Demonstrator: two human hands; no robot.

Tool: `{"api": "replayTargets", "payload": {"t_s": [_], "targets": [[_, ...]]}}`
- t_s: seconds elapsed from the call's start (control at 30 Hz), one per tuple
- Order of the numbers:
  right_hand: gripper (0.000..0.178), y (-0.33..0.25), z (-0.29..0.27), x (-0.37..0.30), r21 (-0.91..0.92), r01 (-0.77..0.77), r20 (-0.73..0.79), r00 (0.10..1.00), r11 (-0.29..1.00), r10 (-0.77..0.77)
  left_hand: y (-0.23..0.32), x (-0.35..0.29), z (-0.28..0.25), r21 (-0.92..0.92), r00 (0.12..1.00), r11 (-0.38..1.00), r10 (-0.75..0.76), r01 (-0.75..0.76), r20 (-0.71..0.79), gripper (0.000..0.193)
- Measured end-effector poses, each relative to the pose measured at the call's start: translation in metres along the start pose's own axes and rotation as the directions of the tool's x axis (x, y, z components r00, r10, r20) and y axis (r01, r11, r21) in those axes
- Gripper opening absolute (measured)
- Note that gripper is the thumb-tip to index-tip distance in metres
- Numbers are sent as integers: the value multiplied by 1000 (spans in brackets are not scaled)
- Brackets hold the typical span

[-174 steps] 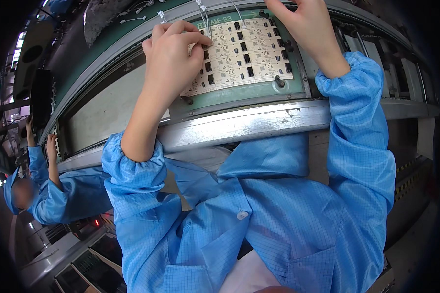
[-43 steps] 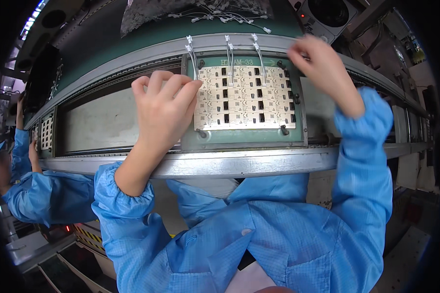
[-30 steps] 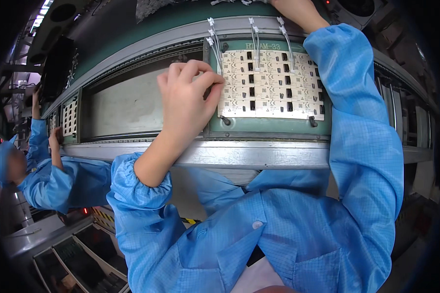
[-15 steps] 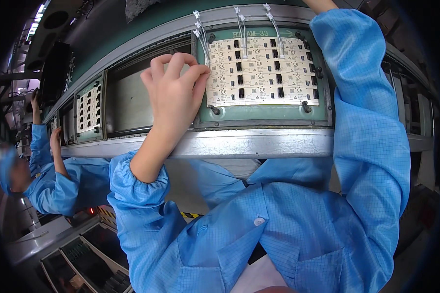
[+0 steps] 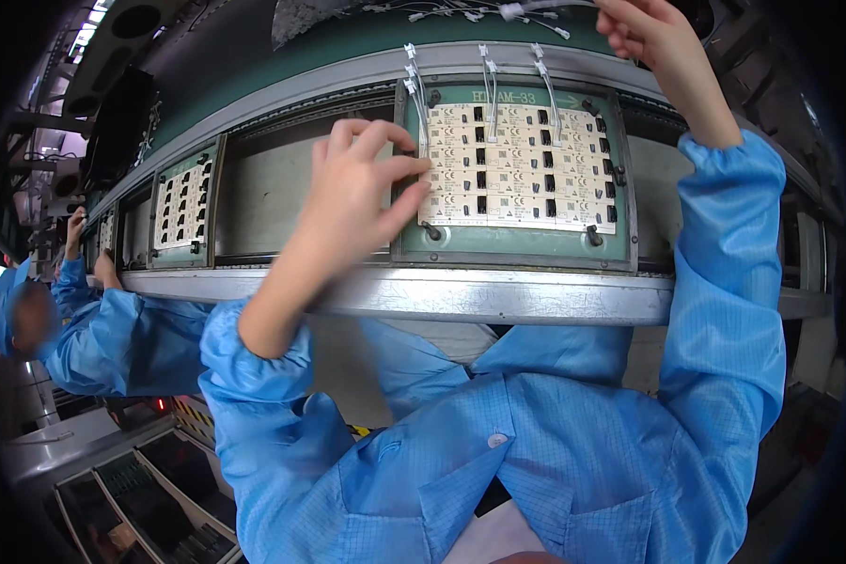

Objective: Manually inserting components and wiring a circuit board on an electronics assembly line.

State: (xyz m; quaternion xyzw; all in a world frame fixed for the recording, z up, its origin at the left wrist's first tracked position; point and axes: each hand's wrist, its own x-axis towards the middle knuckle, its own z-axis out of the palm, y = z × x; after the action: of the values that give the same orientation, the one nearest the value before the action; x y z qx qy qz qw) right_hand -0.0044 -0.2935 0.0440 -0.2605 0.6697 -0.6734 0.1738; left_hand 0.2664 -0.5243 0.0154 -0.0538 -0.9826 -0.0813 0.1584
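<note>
While a green fixture tray (image 5: 512, 246) sits on the conveyor rail (image 5: 461, 293), two bare hands work at its white circuit panel (image 5: 517, 169).
The left hand (image 5: 357, 193) rests at the panel's left edge, fingers loosely curled, thumb and fingertip touching it. The right hand (image 5: 644, 33), above the panel's upper right corner, pinches a white wire bundle (image 5: 498, 11). Left of the tray, another panel tray (image 5: 183, 202) rides beside a co-worker's sleeve (image 5: 113, 338).
</note>
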Motion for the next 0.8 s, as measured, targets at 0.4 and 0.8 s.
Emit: {"api": "replayTargets", "payload": {"t_s": [0.4,0.8], "targets": [[23,37,1,-50,-16,293,192,939,956,-285,-83,193,58,37,986,996,-69,75,-152,15],[11,17,39,-77,-470,375,184,927,799,-327,-72,213,66,139,977,990,64,-35,-205,15]]}}
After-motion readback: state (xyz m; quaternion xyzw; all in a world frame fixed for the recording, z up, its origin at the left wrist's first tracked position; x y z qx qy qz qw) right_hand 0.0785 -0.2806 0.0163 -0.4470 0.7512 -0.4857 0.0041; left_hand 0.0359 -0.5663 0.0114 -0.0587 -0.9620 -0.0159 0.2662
